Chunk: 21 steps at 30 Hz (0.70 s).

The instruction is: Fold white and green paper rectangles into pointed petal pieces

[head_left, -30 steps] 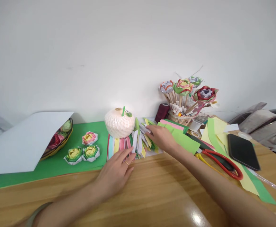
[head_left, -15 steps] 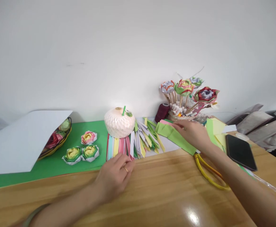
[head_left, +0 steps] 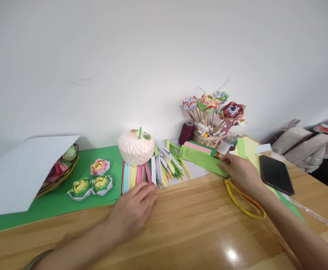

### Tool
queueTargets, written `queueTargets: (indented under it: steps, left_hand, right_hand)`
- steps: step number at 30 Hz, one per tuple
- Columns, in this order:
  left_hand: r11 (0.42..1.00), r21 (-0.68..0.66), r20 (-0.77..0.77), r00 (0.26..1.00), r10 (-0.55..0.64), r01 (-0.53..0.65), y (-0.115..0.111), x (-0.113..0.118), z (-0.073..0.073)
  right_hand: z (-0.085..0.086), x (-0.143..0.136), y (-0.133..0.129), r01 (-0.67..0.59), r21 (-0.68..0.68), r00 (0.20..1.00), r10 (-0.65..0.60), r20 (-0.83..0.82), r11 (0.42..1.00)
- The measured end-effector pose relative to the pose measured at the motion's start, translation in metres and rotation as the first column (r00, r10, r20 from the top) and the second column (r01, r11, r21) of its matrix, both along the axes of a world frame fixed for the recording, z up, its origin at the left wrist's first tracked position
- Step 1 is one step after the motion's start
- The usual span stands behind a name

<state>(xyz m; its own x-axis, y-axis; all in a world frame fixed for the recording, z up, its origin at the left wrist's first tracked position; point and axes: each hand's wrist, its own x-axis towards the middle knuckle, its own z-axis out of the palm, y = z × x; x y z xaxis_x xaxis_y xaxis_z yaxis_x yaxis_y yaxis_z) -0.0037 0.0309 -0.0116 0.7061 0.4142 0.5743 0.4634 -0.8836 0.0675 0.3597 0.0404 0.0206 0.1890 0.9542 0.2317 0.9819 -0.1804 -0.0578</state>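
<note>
A plain white wall (head_left: 141, 56) rises behind a wood-grained counter (head_left: 186, 228), whose back edge carries a row of papercraft materials. Toward the left, a broad green paper sheet (head_left: 48, 204) bears three folded paper flowers, one pink and yellow (head_left: 100, 167), two green and yellow with white outer petals (head_left: 80, 187) (head_left: 102, 183). A large white sheet (head_left: 26, 168) partly covers a dark, yellow-edged basket (head_left: 71, 170) of further flowers.

At mid-counter, a round, white, scale-textured container (head_left: 136, 148) stands at the far ends of flat multicoloured paper strips (head_left: 133, 176); to their right lies a loose heap of folded green, white and yellow strips (head_left: 169, 165). The left hand (head_left: 133, 210), ringed, rests at the near ends of the multicoloured strips, its fingers bent and close together; whether they grip anything cannot be told.

The right hand (head_left: 242, 174) reaches toward the counter's right part, its fingers narrowly spaced at the right end of a long light-green paper piece (head_left: 203, 159); contact is apparent, a firm pinch uncertain. Beneath this piece show pink paper layers (head_left: 199, 147). Behind it stand a maroon thread spool (head_left: 186, 133) and a container of stemmed paper flowers (head_left: 209, 139). A yellow loop-shaped handle (head_left: 230, 195) lies just below the hand; a black phone (head_left: 276, 174) lies near the counter's right edge.
</note>
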Motion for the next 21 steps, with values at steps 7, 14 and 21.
queueTargets:
  steps: [7, 14, 21]
  left_hand:
    - [0.998, -0.009, 0.056, 0.996, -0.062, 0.063, 0.000, -0.001, 0.000]
    - [0.996, -0.005, 0.086, 0.992, -0.092, 0.093, -0.002, 0.000, 0.001]
    - [0.982, -0.079, 0.201, 0.967, -0.155, 0.174, -0.003, 0.000, 0.000]
  right_hand:
    - [0.010, -0.007, -0.007, 0.025, 0.107, 0.997, -0.032, 0.068, 0.994]
    - [0.017, -0.013, -0.004, -0.056, 0.275, 0.997, 0.070, -0.043, 0.960]
    - [0.027, -0.040, -0.015, -0.178, 0.238, 0.892, 0.259, -0.371, 0.955]
